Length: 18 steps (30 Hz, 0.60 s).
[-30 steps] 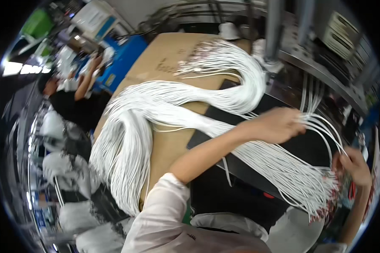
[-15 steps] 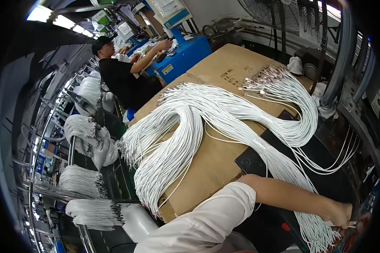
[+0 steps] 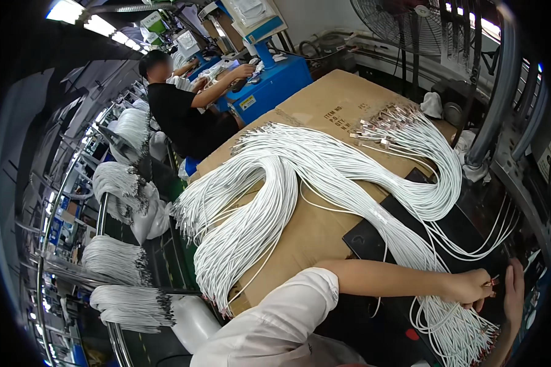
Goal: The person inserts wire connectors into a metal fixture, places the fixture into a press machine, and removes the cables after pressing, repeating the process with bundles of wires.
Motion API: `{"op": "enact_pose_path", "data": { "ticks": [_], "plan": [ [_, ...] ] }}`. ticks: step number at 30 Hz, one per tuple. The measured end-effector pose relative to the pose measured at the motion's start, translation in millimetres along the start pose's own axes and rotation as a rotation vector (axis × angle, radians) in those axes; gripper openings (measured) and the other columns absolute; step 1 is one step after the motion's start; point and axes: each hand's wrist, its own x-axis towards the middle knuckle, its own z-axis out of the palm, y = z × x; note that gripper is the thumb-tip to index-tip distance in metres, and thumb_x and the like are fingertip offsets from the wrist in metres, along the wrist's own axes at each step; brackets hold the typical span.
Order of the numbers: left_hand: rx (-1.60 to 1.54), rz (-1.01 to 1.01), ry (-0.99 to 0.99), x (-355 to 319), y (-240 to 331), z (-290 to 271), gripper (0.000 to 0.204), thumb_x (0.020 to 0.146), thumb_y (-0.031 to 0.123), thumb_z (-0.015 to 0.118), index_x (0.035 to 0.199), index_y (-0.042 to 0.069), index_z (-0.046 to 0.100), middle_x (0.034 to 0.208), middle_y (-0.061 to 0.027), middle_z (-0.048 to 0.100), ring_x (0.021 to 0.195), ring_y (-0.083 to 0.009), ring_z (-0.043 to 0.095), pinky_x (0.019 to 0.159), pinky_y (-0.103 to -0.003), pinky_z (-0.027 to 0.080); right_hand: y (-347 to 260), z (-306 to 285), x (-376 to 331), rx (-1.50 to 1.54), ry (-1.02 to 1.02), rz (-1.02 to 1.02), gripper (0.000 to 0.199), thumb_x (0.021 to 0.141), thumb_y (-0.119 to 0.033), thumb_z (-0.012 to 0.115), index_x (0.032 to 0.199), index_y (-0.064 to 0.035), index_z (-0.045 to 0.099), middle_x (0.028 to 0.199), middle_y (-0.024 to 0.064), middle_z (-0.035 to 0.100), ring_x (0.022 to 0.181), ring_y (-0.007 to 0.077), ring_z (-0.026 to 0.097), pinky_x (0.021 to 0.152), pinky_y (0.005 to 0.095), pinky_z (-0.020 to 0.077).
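Observation:
A big bundle of white cables point(image 3: 324, 165) snakes over a brown cardboard sheet point(image 3: 324, 104) and down across a black mat point(image 3: 373, 235). Their metal-tipped ends point(image 3: 465, 339) fan out at the lower right. My left hand point(image 3: 468, 286), on a white-sleeved arm reaching right, pinches the small connector end of one white cable point(image 3: 492, 281). My right hand point(image 3: 513, 293) stands edge-on at the picture's rim, right beside that connector; its grip is hidden.
A person in a black shirt point(image 3: 177, 113) works at a blue machine point(image 3: 272, 82) at the back. More white cable bundles point(image 3: 119, 260) hang on a rack at the left. A fan point(image 3: 404, 24) and grey pipes point(image 3: 496, 116) stand at the right.
The view swung left and down. My left hand dropped from a handful of cables at mid-height to the cable ends at the lower right, close to my right hand.

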Motion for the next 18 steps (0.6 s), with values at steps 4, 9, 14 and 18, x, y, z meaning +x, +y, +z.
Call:
{"op": "enact_pose_path", "data": {
  "ticks": [4, 9, 14, 18],
  "plan": [
    [-0.072, 0.025, -0.110, 9, 19, 35, 0.024, 0.102, 0.018, 0.051, 0.095, -0.005, 0.052, 0.077, -0.0174, 0.065, 0.050, -0.0199, 0.058, 0.045, -0.032, 0.049, 39, -39, -47, -0.500, 0.102, 0.083, 0.048, 0.101, -0.025, 0.053, 0.141, 0.0009, 0.044, 0.128, 0.0202, 0.052, 0.110, 0.0376, 0.054, 0.087, 0.0376, 0.0437],
    [-0.215, 0.015, -0.077, 11, 17, 31, 0.021, 0.103, 0.015, 0.048, 0.111, -0.004, 0.048, 0.080, -0.0143, 0.063, 0.054, -0.0181, 0.060, 0.043, -0.033, 0.050, 27, -38, -47, -0.386, -0.040, 0.209, 0.047, 0.097, -0.014, 0.056, 0.139, 0.0004, 0.042, 0.118, 0.0232, 0.056, 0.106, 0.0451, 0.054, 0.085, 0.0396, 0.0446],
    [-0.192, 0.002, -0.072, -4, 34, 34, 0.019, 0.098, 0.011, 0.056, 0.104, -0.007, 0.054, 0.085, -0.0147, 0.063, 0.057, -0.0196, 0.063, 0.043, -0.033, 0.051, -22, -50, -59, -0.204, -0.071, 0.372, 0.028, 0.099, -0.014, 0.057, 0.122, 0.0013, 0.049, 0.102, 0.0158, 0.060, 0.090, 0.0347, 0.060, 0.076, 0.0345, 0.0456],
    [-0.154, 0.074, -0.087, 0, 27, 35, 0.013, 0.088, 0.003, 0.065, 0.089, -0.009, 0.061, 0.082, -0.0157, 0.066, 0.065, -0.0230, 0.068, 0.048, -0.036, 0.057, -31, -61, -69, 0.674, 0.148, 0.594, 0.020, 0.102, -0.020, 0.059, 0.106, -0.0014, 0.052, 0.087, 0.0047, 0.058, 0.076, 0.0161, 0.058, 0.068, 0.0275, 0.0423]
  ]
}}
